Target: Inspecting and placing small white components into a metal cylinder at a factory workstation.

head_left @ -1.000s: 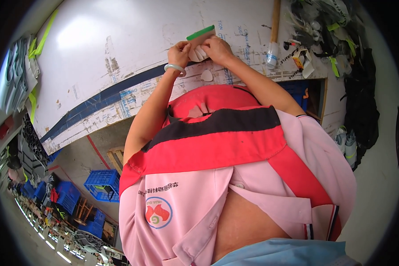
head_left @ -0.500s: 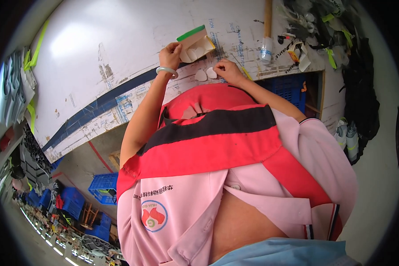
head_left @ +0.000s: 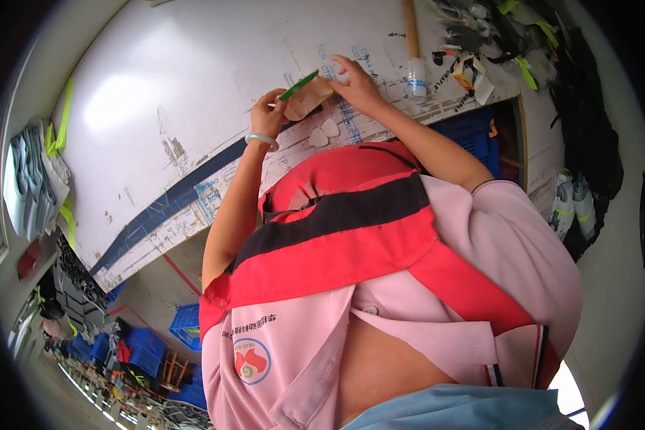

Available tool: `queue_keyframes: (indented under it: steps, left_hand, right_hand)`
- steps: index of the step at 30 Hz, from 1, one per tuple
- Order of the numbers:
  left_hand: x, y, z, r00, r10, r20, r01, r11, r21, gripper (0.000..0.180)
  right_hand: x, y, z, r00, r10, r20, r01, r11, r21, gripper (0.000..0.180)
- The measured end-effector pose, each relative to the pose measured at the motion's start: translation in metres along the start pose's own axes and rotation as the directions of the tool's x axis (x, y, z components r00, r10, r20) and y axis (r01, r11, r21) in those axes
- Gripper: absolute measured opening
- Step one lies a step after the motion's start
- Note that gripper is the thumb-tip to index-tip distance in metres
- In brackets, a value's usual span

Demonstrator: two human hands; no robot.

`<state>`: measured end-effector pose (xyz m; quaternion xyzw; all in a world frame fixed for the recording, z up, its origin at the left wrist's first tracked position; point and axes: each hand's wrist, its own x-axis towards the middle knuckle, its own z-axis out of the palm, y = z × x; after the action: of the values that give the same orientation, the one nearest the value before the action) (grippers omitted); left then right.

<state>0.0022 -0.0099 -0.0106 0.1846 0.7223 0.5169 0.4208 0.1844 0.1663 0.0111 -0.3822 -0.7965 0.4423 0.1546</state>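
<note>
Because the left hand [head_left: 268, 115] clamps one end, the tan, green-edged cardboard box [head_left: 307, 102] may tip; right hand [head_left: 351, 83]: grip apart.

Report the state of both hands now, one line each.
Left hand: closed, holding the small green-edged box by its left side.
Right hand: open, close by the box's right end; whether it touches cannot be told.

Box [head_left: 309, 99] tan, green-edged; pieces [head_left: 318, 137] white; apron [head_left: 330, 247] red, black-banded.
</note>
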Motion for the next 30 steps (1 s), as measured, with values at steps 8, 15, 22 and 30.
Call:
queue_keyframes:
  steps: [8,15,22,30]
  left_hand:
    - [-0.005,0.006,0.004,0.969,-0.087,0.231,0.104,0.993,-0.059,0.07]
    - [-0.014,0.066,0.04,0.93,-0.001,0.367,0.073,0.981,-0.183,0.076]
    - [-0.003,0.049,0.054,0.897,-0.132,0.421,0.147,0.989,-0.005,0.038]
    - [-0.029,-0.01,0.041,0.906,-0.284,0.314,0.232,0.954,0.191,0.033]
  right_hand:
    - [0.008,0.014,0.019,0.973,0.014,0.228,-0.016,1.0,0.008,0.039]
    - [-0.002,0.028,-0.044,0.978,0.17,0.12,-0.162,0.984,-0.074,0.049]
    - [0.008,0.104,-0.241,0.793,0.461,-0.398,-0.391,0.887,0.248,0.026]
    - [0.064,0.231,-0.356,0.334,0.692,-0.64,-0.33,0.722,0.608,0.034]
